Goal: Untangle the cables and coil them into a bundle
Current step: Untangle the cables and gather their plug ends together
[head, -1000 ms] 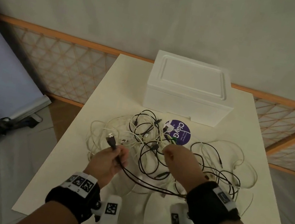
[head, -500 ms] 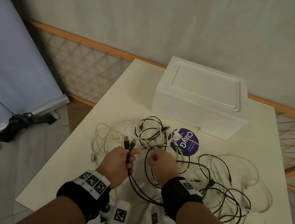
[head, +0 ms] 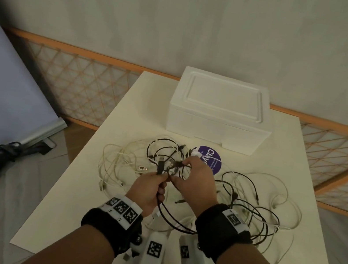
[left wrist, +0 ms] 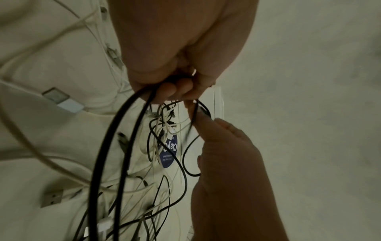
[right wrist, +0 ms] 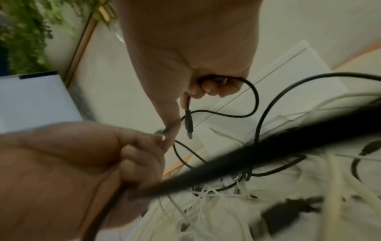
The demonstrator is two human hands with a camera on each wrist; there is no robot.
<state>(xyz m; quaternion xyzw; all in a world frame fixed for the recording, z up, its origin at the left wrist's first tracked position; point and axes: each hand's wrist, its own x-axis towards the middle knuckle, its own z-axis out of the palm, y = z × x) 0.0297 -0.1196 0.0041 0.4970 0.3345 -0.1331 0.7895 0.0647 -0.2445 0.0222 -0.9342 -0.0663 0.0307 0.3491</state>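
While my left hand (head: 151,187) stays curled round a doubled black cable (head: 172,219), its USB plugs poking up past my knuckles, my right hand (head: 195,182) pinches a thinner black lead (right wrist: 252,99) just beside it, above the tangle of black and white cables (head: 248,205) spread over the cream table (head: 76,203). Behind my fingers, a purple round sticker (head: 211,160) reads "Clay", its smaller print too fine to read, in front of a white foam box (head: 220,109).
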